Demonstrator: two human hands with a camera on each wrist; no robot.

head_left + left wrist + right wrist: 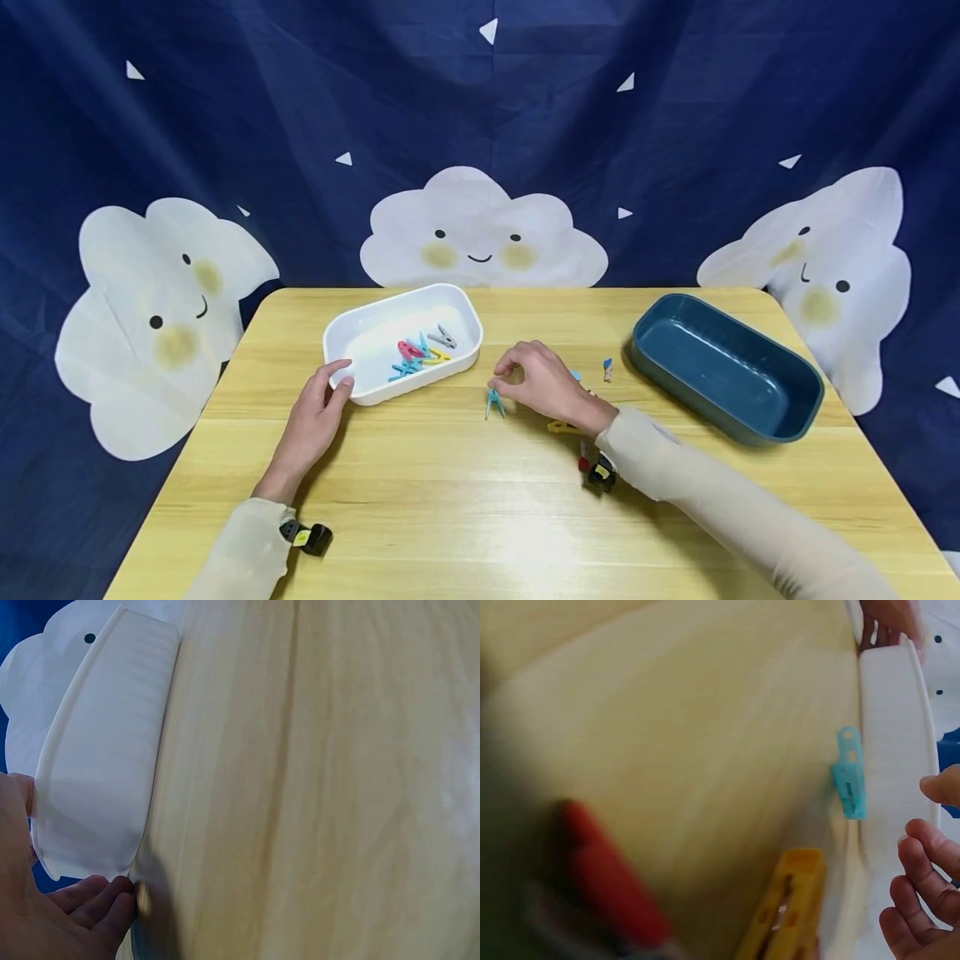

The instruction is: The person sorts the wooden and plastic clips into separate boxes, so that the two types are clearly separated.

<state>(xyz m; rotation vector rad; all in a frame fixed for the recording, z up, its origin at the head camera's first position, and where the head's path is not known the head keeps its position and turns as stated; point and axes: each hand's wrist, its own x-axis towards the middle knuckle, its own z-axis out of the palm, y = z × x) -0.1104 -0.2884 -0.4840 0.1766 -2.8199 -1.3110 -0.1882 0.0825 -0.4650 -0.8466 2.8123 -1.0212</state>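
My left hand (311, 421) grips the near left corner of a white plastic basin (356, 333), its fingers at the rim and side wall. Several clothespins lie inside, among them a red one (409, 350), a yellow one (437, 357) and a grey one (442, 337). Just right of the basin, my right hand (543, 382) is over a teal clothespin (495, 403). In the right wrist view, the thumb and fingertips are bent with a gap between them, and the teal clothespin (850, 776) shows apart from them, below.
Under and beside the right forearm lie a yellow clothespin (564, 427), a red one (583, 458) and a small blue-topped one (607, 370). A dark blue basin (750, 325) stands at the right. Behind the wooden table (480, 517) hangs a navy cloth (420, 92) with clouds.
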